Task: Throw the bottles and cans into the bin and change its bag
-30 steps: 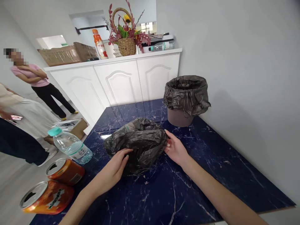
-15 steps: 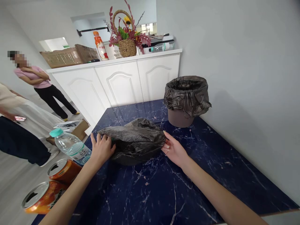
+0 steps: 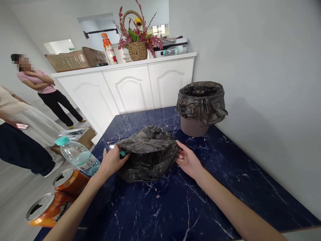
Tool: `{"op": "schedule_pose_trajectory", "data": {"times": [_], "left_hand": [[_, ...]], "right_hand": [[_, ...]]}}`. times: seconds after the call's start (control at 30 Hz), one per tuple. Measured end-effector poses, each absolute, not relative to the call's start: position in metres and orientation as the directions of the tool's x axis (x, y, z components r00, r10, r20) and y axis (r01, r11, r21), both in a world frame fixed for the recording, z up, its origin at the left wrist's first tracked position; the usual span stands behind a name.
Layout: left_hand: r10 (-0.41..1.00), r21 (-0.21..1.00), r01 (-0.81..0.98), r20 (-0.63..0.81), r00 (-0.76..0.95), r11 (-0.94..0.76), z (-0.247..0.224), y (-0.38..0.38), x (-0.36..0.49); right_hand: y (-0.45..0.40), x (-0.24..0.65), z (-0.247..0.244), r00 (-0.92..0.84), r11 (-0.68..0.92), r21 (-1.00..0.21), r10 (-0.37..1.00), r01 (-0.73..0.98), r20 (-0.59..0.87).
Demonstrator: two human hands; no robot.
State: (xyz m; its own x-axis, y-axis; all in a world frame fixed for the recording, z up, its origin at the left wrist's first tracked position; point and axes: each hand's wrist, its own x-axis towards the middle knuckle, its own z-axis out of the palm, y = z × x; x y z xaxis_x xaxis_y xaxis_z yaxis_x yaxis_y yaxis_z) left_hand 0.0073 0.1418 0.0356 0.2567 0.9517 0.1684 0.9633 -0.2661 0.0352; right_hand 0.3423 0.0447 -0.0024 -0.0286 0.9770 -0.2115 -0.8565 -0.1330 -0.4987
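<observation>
A black plastic garbage bag [image 3: 147, 160] rests on the dark blue marbled table [image 3: 160, 214], its mouth spread toward me. My left hand [image 3: 111, 162] pinches the left edge of the mouth, thumb inside. Gripping the right edge are the fingers of my right hand [image 3: 188, 160]. A small teal thing [image 3: 122, 153] shows by my left thumb, perhaps a bottle cap; most of it is hidden. Left of my left arm stand a clear water bottle [image 3: 80, 155] with a teal cap and two opened orange soda cans, the nearer can [image 3: 50, 211] and the farther can [image 3: 70, 182].
A brown trash bin [image 3: 193, 126] lined with a black bag stands at the table's far right, near the wall. Behind is a white cabinet [image 3: 130, 88] bearing a flower basket [image 3: 137, 50], a carton [image 3: 72, 58] and bottles. Two people stand at the left.
The bag's mouth has opened wider, its upper edge lifted. My left hand has moved right and its fingers have closed on the edge. My right hand keeps its hold, almost still.
</observation>
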Motion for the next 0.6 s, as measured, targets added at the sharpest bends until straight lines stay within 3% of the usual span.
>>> {"op": "schedule_pose_trajectory", "data": {"times": [0.17, 0.3, 0.4, 0.6], "left_hand": [[0.928, 0.167, 0.921, 0.194, 0.32, -0.352, 0.024, 0.134, 0.011], [0.868, 0.244, 0.869, 0.377, 0.324, -0.431, 0.019, 0.123, 0.01], [0.809, 0.109, 0.888, 0.473, 0.35, -0.447, 0.019, 0.116, 0.008], [0.817, -0.1, 0.922, 0.435, 0.379, -0.375, 0.026, 0.107, 0.014]], "right_hand": [[0.048, 0.343, -0.005, -0.008, -0.129, -0.509, 0.973, -0.851, -0.232], [0.049, 0.343, -0.005, -0.001, -0.126, -0.51, 0.971, -0.851, -0.239], [0.048, 0.343, -0.006, -0.003, -0.129, -0.509, 0.971, -0.851, -0.241], [0.049, 0.343, -0.006, 0.001, -0.128, -0.528, 0.971, -0.839, -0.238]]}}
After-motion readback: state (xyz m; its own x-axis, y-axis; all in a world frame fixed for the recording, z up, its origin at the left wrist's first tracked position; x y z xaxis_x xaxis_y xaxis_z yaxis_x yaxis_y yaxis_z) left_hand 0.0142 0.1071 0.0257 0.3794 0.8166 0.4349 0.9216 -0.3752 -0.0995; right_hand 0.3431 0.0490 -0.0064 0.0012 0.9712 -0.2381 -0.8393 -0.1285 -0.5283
